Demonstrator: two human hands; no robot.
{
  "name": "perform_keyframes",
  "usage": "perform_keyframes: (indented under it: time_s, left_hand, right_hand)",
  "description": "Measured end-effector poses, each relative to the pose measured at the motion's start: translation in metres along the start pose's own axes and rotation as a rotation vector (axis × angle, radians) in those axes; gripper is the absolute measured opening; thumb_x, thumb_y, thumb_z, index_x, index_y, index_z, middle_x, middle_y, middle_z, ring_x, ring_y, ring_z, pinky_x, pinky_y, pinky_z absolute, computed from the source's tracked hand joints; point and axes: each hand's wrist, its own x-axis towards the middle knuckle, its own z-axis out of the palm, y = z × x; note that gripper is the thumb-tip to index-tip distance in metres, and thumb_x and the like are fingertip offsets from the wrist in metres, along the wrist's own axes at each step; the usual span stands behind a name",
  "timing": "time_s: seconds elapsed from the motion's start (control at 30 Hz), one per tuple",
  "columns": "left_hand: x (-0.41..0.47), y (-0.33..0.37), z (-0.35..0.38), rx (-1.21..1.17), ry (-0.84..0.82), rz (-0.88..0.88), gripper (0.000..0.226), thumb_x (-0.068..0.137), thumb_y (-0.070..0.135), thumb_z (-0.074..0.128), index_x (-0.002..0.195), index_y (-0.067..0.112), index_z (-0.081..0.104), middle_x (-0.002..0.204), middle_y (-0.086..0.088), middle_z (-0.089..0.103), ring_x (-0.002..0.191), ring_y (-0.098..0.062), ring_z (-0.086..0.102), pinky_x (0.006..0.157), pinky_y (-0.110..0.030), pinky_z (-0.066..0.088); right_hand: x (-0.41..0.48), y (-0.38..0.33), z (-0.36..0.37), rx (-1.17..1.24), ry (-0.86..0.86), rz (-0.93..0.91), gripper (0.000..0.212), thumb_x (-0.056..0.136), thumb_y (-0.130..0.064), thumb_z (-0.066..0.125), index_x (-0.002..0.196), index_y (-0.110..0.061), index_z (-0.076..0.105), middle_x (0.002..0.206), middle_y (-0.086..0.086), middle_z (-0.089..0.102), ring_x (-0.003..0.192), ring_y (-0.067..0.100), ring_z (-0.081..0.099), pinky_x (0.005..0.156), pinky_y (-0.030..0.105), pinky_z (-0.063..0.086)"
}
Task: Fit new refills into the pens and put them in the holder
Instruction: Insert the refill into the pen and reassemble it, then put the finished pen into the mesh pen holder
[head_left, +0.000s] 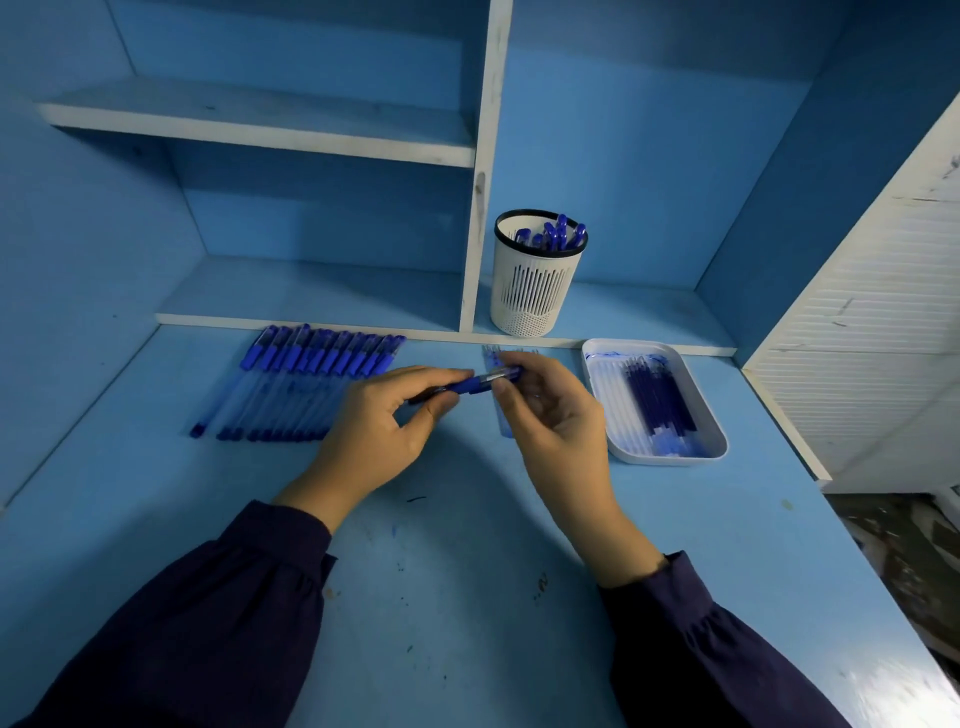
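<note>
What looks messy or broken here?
Nothing is broken or tipped. The desk has small ink specks and smears near the sleeves, and the white tray shows blue ink smudges at its far rim. The row of pens lies neatly, and the holder stands upright.

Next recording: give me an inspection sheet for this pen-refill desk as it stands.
Surface: blue painted desk, ink-stained.
Job's things: row of blue capped pens at left; white slotted pen holder on shelf ledge, several pens inside; white plastic tray holding dark blue refills at right.
Clutter: clear thin pieces behind the right hand, unidentifiable.
Hands: left hand and right hand both hold one blue pen.
Cables: nothing seen.
Surroundings: blue-and-white shelves; white slatted panel.
</note>
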Motion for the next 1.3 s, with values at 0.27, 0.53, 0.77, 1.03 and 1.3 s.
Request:
perform_keyframes:
  time_s: [0.27,0.53,0.77,1.03,1.3]
  left_hand:
    - [0.010,-0.005,0.015,0.150,0.060,-0.112,0.041,0.101,0.021,0.056,0.141,0.014,0.054,0.139,0.010,0.053,0.131,0.001,0.047,0.108,-0.015,0.034]
    - [0.029,-0.017,0.031,0.392,-0.192,-0.258,0.046,0.096,0.029,0.051,0.133,0.004,0.060,0.141,-0.006,0.056,0.132,-0.023,0.049,0.112,-0.031,0.035]
    - [0.032,-0.026,0.036,0.408,-0.246,-0.340,0.047,0.098,0.029,0.050,0.140,0.010,0.054,0.150,-0.003,0.047,0.141,-0.019,0.039,0.117,-0.033,0.029]
    - [0.032,-0.028,0.037,0.440,-0.207,-0.326,0.045,0.098,0.025,0.056,0.139,0.007,0.056,0.149,-0.007,0.049,0.139,-0.022,0.042,0.114,-0.027,0.028]
    - [0.027,-0.025,0.035,0.436,-0.139,-0.200,0.035,0.094,0.018,0.060,0.126,0.003,0.067,0.135,-0.013,0.060,0.122,-0.031,0.059,0.102,-0.041,0.049]
  right_hand:
    - [0.007,-0.037,-0.033,0.016,0.295,-0.210,0.023,0.090,0.000,0.063,0.111,-0.006,0.059,0.091,0.007,0.065,0.084,0.015,0.062,0.082,0.024,0.048]
    - [0.059,-0.101,-0.061,-0.100,0.493,-0.545,0.018,0.092,-0.001,0.060,0.105,-0.007,0.050,0.090,0.000,0.061,0.085,0.009,0.061,0.081,0.024,0.049]
    - [0.137,-0.094,-0.054,-0.396,0.465,-0.604,0.014,0.088,-0.003,0.057,0.101,-0.004,0.057,0.085,0.000,0.062,0.075,0.015,0.061,0.073,0.028,0.053]
    - [0.169,-0.028,-0.049,-0.750,0.121,-0.372,0.010,0.090,-0.005,0.055,0.095,-0.003,0.064,0.087,0.012,0.066,0.074,0.019,0.058,0.074,0.038,0.054]
    - [0.101,-0.018,-0.050,-0.672,0.236,-0.264,0.027,0.096,-0.013,0.051,0.119,-0.003,0.060,0.117,0.011,0.064,0.103,0.023,0.061,0.088,0.025,0.045]
